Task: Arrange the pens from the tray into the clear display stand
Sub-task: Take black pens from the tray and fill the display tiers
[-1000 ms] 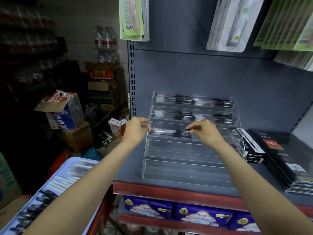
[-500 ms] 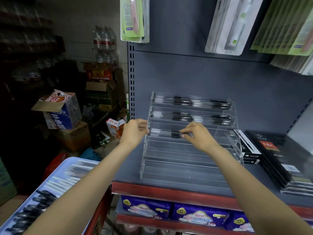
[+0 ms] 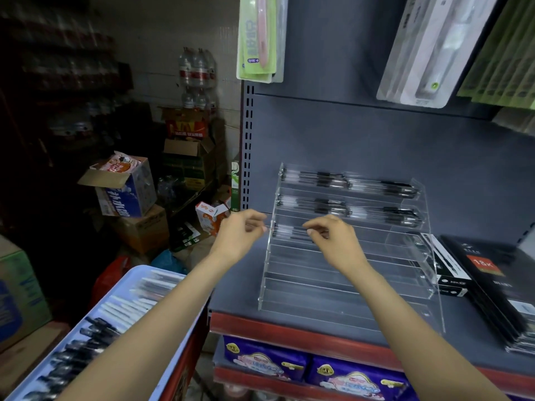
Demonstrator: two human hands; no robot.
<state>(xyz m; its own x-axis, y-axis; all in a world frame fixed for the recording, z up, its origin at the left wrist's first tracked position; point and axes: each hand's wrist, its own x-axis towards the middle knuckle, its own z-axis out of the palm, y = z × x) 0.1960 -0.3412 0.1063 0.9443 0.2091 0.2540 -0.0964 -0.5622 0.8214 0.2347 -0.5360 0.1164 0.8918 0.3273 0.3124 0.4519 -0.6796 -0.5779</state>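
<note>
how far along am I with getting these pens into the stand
Done: the stand's top two tiers hold pens. In hand: a few pens lie in the third tier, both hands beside them. Left: lower tiers look bare, and the tray holds many pens.

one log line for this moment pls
stage: filling third tier | left hand: empty | right hand: over pens | display stand: lower tiers empty | tray: stocked

Two bare forearms are seen, left hand [image 3: 241, 237] and right hand [image 3: 335, 241] uncovered too (no sleeves, gloves, watch or rings can be made out anywhere).
</note>
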